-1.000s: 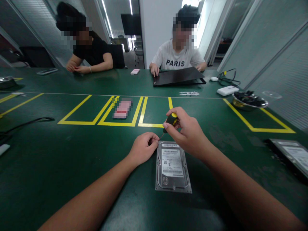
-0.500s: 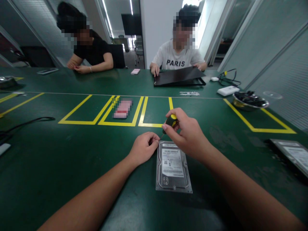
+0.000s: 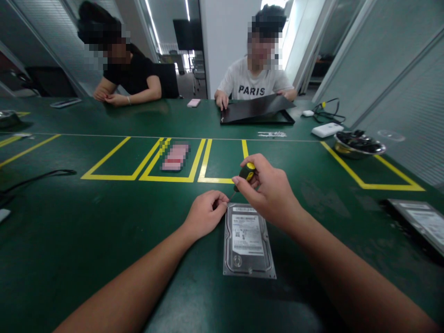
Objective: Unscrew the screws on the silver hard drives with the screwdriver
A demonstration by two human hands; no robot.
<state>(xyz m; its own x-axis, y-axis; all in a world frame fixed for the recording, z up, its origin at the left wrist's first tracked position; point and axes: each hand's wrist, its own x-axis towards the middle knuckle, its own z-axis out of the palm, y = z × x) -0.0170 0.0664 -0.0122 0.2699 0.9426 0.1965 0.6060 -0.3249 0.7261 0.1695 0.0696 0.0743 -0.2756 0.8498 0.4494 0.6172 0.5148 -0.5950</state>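
Note:
A silver hard drive (image 3: 248, 236) with a white label lies flat on the green table in front of me. My right hand (image 3: 272, 187) grips a yellow and dark green screwdriver (image 3: 247, 173) above the drive's far end. Its thin shaft slants down toward the far left corner of the drive. At that same corner my left hand (image 3: 208, 210) is closed, thumb and fingertips pinched beside the screwdriver's tip. Whatever the pinch holds is too small or hidden to make out.
Yellow tape (image 3: 166, 179) marks boxes on the table, one holding a pink phone-like item (image 3: 175, 156). At right are another hard drive (image 3: 421, 224), a metal bowl (image 3: 359, 150) of dark parts and a white box (image 3: 328, 130). Across sit two people, one handling a black panel (image 3: 256, 109).
The whole view has shifted very slightly. Both hands and the screwdriver keep nearly the same pose at the drive's corner.

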